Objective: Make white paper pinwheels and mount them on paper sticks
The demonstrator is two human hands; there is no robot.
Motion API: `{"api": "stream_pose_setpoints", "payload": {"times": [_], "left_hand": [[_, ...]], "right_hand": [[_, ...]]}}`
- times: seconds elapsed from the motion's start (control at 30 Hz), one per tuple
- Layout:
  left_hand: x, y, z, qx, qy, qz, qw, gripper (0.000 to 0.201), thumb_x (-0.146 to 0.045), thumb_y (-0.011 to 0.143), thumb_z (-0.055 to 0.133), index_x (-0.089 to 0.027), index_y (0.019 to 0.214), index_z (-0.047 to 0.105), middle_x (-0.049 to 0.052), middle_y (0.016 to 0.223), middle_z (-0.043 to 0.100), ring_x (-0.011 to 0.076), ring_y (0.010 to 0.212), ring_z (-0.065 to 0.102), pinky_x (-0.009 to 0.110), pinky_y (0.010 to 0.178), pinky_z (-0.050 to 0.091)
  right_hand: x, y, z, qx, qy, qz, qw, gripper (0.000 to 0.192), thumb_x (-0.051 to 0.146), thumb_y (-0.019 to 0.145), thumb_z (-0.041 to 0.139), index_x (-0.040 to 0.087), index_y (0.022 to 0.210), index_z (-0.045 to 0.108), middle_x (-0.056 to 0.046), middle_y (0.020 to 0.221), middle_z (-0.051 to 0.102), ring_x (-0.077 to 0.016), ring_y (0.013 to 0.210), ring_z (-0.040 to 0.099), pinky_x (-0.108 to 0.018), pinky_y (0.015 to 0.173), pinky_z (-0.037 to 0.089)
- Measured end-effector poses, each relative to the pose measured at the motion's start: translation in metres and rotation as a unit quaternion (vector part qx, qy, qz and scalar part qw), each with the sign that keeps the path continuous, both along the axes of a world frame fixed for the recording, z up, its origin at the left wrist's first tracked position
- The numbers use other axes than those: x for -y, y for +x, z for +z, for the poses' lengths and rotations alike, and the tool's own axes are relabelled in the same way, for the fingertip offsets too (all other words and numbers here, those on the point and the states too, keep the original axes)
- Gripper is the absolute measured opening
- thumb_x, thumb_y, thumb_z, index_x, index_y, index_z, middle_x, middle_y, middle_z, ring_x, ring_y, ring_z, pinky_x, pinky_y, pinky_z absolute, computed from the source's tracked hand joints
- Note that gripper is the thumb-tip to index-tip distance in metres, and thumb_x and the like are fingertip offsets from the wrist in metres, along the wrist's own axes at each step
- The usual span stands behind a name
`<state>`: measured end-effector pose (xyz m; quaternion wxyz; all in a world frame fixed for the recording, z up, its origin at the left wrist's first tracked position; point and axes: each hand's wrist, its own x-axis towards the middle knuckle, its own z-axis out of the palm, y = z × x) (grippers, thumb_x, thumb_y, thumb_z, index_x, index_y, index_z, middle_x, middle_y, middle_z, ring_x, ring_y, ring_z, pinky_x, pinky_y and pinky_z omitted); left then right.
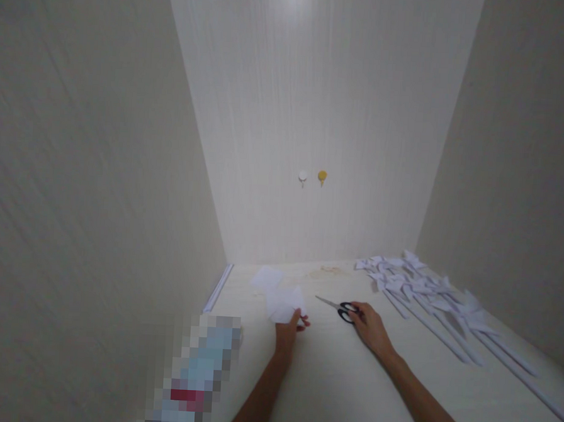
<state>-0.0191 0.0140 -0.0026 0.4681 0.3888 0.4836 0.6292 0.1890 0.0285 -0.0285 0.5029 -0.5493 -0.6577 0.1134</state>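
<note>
Two hands: left hand [289, 328] pinches paper [284, 302], right hand [370, 326] touches scissors [340, 308]

The single head-worn camera looked forward and slightly down from the near edge of the worktop [329, 390], toward its far edge and the back wall [315, 112]; both side walls framed the view, and the worktop filled only the lower part

The white cut paper sheet [284, 302] pinched in the left hand [289, 330] looks thin and matt. The scissors [340, 308] under the right hand's [373, 329] fingertips have glossy black plastic handles and bare metal blades. The pale tabletop [339, 378] beneath both hands is smooth, with faint wood grain.
</note>
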Motion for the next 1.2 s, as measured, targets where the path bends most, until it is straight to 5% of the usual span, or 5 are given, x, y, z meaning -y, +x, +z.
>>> {"api": "stream_pose_setpoints", "payload": {"times": [0.2,0.37,0.53,0.93,1.2], "left_hand": [[0.006,0.003,0.002,-0.051,0.015,-0.017,0.998,0.019,-0.032,0.059,0.058,-0.013,0.058,0.057,0.004,0.056,0.061,0.0162,0.055,0.059,0.023,0.046,0.044],[0.010,0.007,0.004,-0.075,0.029,0.003,0.997,0.022,-0.028,0.052,0.065,-0.013,0.067,0.059,0.007,0.073,0.064,0.0195,0.070,0.059,0.028,0.060,0.047],[0.015,0.012,0.002,-0.118,0.029,-0.086,0.989,0.017,-0.028,0.056,0.063,-0.014,0.064,0.058,0.005,0.065,0.062,0.0174,0.060,0.058,0.025,0.052,0.046],[0.011,0.012,-0.008,-0.186,0.040,-0.160,0.969,0.015,-0.029,0.066,0.053,-0.015,0.061,0.056,0.002,0.059,0.060,0.0144,0.058,0.056,0.022,0.050,0.045],[0.017,0.011,0.004,-0.159,0.046,-0.093,0.982,0.006,-0.023,0.059,0.058,-0.017,0.059,0.058,0.003,0.064,0.064,0.0174,0.065,0.058,0.028,0.069,0.044]], "right_hand": [[0.012,-0.015,0.007,-0.138,-0.017,-0.013,0.990,0.027,0.040,0.071,0.046,0.015,0.074,0.054,-0.003,0.064,0.053,-0.0146,0.056,0.048,-0.025,0.051,0.038],[0.026,-0.051,0.009,-0.207,-0.121,0.137,0.961,0.035,0.047,0.072,0.044,0.016,0.058,0.048,0.003,0.047,0.043,-0.0095,0.042,0.039,-0.021,0.039,0.029],[0.035,-0.073,0.013,-0.185,-0.139,0.209,0.950,0.049,0.049,0.078,0.029,0.015,0.048,0.047,0.001,0.042,0.044,-0.0093,0.041,0.041,-0.021,0.043,0.031],[0.027,-0.071,0.006,-0.174,-0.178,0.272,0.930,0.043,0.053,0.073,0.038,0.015,0.057,0.048,0.001,0.043,0.050,-0.0101,0.041,0.043,-0.021,0.042,0.033],[0.028,-0.064,0.008,-0.247,-0.214,0.321,0.889,0.037,0.046,0.075,0.038,0.014,0.060,0.049,0.000,0.050,0.055,-0.0091,0.043,0.045,-0.020,0.043,0.031]]}}
